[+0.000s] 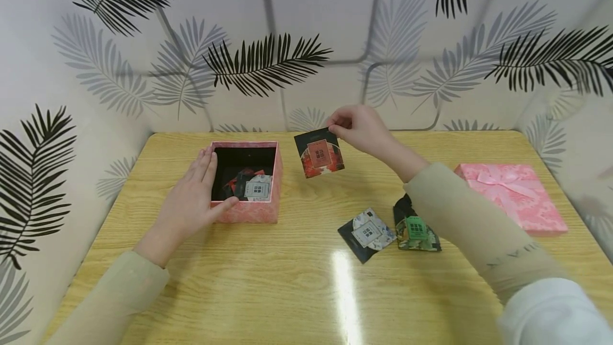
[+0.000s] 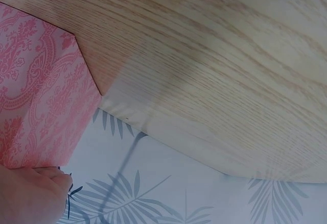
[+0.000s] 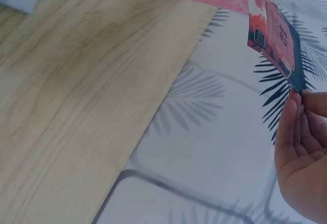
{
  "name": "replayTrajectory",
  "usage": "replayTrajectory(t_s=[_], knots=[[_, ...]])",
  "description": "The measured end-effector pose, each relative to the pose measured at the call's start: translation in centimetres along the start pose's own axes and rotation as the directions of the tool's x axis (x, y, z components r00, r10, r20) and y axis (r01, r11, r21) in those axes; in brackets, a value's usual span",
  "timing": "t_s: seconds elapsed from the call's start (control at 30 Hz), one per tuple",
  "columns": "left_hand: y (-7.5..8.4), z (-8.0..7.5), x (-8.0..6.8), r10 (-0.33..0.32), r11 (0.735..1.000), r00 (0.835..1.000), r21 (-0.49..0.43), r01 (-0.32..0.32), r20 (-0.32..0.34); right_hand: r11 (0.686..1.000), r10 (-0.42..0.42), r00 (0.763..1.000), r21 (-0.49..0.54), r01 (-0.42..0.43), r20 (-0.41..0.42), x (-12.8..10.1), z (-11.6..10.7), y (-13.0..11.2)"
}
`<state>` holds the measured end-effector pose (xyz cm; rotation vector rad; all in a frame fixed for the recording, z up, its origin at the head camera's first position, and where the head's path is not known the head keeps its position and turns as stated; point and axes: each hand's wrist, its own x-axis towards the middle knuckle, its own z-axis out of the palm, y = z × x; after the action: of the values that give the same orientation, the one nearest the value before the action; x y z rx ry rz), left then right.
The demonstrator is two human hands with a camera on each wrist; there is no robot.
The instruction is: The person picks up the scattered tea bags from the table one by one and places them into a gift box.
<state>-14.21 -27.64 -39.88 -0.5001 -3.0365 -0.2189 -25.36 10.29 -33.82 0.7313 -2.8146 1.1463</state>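
Observation:
My right hand (image 1: 361, 129) pinches a black and red sachet (image 1: 319, 154) by its upper corner, and the sachet hangs over the table to the right of an open pink box (image 1: 246, 212). In the right wrist view, thumb and fingers meet at the corner of this sachet (image 3: 278, 35). My left hand (image 1: 191, 196) rests against the box's left side, fingers straight along the rim and thumb lying on the front edge. Inside the box's black interior lie several sachets, a black and white one (image 1: 258, 188) on top and red ones partly hidden under it.
On the table (image 1: 230, 281) lie a black and white sachet (image 1: 367, 235) and a black and green sachet (image 1: 416, 230), the latter near my right sleeve. A pink lid (image 1: 522, 196) with a bow sits at the right. Leaf-patterned fabric (image 1: 325, 84) stands behind the table.

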Motion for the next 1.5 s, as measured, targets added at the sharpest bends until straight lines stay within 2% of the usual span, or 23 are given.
replayTrajectory(t_s=[0.47, 0.73, 1.1, 1.5], knots=[[0.0, -0.2, 0.0, 0.0, 1.0, 1.0, -0.01, 0.0, -0.002, 0.997, -0.019, 0.998, 0.074, 0.023, -0.054, 2.0, 1.3, -3.4], [0.0, -0.1, -0.1, -0.014, 1.0, 1.0, -0.004, 0.014, 0.009, 0.991, -0.015, 0.999, 0.133, 0.02, -0.039, 2.5, 2.3, -4.7], [0.0, 0.0, 0.0, -0.01, 1.0, 1.0, -0.008, 0.01, 0.008, 0.982, -0.018, 0.999, 0.188, 0.025, -0.035, 2.9, 4.6, -6.9], [0.0, -0.2, 0.1, -0.01, 1.0, 1.0, -0.012, 0.01, 0.009, 0.957, -0.064, 0.998, 0.283, 0.064, -0.012, 3.1, 7.7, -7.5]])
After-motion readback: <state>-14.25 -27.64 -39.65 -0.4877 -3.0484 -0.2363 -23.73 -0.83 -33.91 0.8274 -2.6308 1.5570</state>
